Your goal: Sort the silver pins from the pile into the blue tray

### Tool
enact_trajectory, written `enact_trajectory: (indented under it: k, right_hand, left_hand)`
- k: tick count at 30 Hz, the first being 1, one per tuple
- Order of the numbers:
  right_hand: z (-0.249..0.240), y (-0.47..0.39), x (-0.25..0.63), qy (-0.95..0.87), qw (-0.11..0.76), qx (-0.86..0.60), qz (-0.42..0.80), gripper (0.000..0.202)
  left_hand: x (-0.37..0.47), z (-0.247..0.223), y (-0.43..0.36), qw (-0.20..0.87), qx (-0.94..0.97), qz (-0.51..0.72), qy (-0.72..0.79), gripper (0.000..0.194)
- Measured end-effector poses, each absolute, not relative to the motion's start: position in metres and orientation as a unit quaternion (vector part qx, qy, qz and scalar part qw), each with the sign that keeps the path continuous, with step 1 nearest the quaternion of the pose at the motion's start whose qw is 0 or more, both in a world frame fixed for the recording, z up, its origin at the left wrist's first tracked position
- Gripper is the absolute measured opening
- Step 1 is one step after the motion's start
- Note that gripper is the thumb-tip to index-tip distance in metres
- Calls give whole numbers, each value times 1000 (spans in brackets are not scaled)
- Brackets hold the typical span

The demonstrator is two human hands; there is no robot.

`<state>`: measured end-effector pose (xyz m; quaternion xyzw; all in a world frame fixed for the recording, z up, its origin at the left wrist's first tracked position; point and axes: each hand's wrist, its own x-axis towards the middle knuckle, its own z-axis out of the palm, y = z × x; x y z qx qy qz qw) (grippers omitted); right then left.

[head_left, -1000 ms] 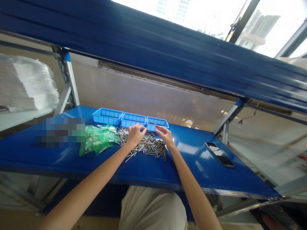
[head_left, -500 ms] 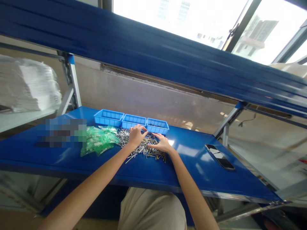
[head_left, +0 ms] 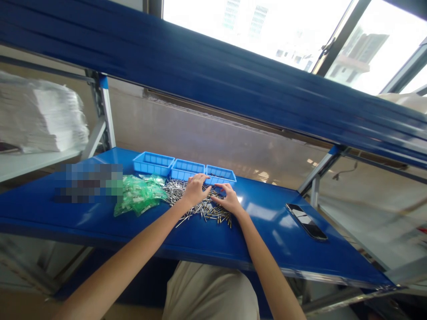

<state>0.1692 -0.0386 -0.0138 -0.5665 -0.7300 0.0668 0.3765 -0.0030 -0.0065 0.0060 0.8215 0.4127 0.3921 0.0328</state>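
A spread pile of thin metal rods [head_left: 191, 212], silver with some brass-coloured ends, lies on the blue table. Over its back part is my left hand [head_left: 196, 190], thumb apart from the stretched fingers, close to the front of the middle blue bin [head_left: 187, 168]. Facing it, my right hand [head_left: 230, 201] rests at the pile's right side with thumb and fingers spread. No rod can be made out in either hand. The right blue bin [head_left: 222, 174] stands just behind the hands, with small dark pieces in it. Some rods are hidden under both hands.
Green plastic bags [head_left: 138, 195] lie left of the pile, beside a blurred-out patch. At the back left is another blue bin [head_left: 153, 164]. A phone [head_left: 306, 222] lies on the right of the table [head_left: 267, 244]. A blue shelf beam [head_left: 213, 66] crosses above.
My left hand has shifted slightly right, and its thumb has spread from the fingers. The fingers of my right hand have lifted a little and come nearer the left hand.
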Motion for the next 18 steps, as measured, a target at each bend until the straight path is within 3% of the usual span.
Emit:
enact_trajectory:
  k: [5, 11, 18]
  right_hand:
    - [-16, -35, 174, -646, 445, -620, -11, 61]
    - [-20, -35, 182, -644, 347, -681, -42, 60]
    - [-20, -34, 183, -631, 362, -684, -50, 52]
  left_hand:
    - [-7, 2, 0, -8, 808, 346, 476, 49]
    - [-12, -2, 6, -28, 801, 286, 525, 53]
    - [-13, -3, 6, -70, 802, 285, 520, 51]
